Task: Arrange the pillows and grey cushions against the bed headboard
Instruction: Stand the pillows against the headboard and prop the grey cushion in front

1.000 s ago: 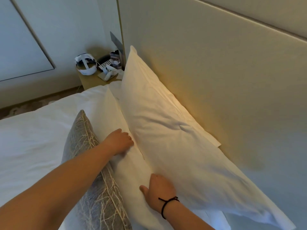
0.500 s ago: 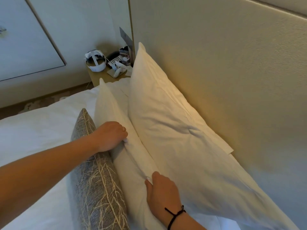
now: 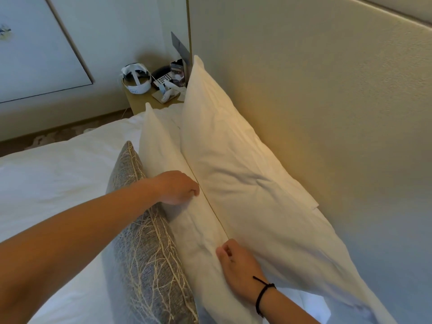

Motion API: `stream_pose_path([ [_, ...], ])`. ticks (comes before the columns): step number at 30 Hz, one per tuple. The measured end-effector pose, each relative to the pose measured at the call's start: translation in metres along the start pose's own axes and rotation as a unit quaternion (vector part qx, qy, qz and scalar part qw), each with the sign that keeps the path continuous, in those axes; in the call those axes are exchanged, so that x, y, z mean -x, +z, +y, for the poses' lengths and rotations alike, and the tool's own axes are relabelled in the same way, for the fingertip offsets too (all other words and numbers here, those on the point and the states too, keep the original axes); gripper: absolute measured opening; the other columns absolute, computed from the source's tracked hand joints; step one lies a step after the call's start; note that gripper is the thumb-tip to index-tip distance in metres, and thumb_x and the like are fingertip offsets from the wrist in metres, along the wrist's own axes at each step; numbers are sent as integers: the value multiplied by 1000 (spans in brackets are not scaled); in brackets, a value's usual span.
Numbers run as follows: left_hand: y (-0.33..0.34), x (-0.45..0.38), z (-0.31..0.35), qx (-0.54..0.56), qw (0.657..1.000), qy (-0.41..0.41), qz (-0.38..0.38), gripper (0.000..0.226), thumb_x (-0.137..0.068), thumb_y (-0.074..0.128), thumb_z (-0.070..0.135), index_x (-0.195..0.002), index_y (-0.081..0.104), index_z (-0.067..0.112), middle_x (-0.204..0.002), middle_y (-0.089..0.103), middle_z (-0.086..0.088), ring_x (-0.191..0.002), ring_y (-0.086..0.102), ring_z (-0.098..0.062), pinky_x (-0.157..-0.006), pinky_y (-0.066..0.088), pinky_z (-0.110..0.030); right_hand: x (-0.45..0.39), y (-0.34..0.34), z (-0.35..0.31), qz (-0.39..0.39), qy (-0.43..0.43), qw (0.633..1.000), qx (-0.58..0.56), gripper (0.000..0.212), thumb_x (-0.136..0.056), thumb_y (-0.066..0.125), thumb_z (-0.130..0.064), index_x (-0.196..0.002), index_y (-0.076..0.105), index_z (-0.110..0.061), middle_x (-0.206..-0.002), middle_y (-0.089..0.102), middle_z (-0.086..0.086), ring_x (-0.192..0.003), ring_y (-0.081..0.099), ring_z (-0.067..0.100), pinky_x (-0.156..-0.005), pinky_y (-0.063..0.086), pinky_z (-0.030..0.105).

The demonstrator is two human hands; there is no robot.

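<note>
A large white pillow (image 3: 236,174) leans against the beige headboard (image 3: 315,101). In front of it stands a second white pillow (image 3: 161,150), upright on its edge. My left hand (image 3: 177,187) grips this front pillow's top edge near the middle. Nearer to me, my right hand (image 3: 238,265), with a black band on the wrist, pinches the same edge. A grey cushion (image 3: 145,249) with a pale branch pattern stands against the front pillow's near side, under my left forearm.
White bedding (image 3: 53,183) covers the mattress to the left. Beyond the bed's far end a wooden bedside table (image 3: 140,101) carries a white headset (image 3: 136,79), a phone and small items. A framed picture (image 3: 35,54) hangs on the far wall.
The front pillow has been raised from leaning low to standing upright against the back pillow. Both hands shifted up to its top edge.
</note>
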State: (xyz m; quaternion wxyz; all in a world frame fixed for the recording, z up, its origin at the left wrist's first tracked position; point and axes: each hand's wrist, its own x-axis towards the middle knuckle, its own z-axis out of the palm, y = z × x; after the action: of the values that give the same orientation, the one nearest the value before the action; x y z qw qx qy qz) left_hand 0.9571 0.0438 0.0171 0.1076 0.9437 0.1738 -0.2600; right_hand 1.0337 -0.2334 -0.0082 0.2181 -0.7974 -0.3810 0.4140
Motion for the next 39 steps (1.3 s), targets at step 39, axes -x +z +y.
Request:
stream_pose_path([
  [39,-3,-10,40,-263,956,71,106,24,-102,37,29,-118,55,30,-113,60,6,-110,53,-19,-86,36,-33,84,-53,74,-34,2,975,219,22,-93,45,-10,-100,61,-23,-100,64,2,-88,55,20,-71,41,30],
])
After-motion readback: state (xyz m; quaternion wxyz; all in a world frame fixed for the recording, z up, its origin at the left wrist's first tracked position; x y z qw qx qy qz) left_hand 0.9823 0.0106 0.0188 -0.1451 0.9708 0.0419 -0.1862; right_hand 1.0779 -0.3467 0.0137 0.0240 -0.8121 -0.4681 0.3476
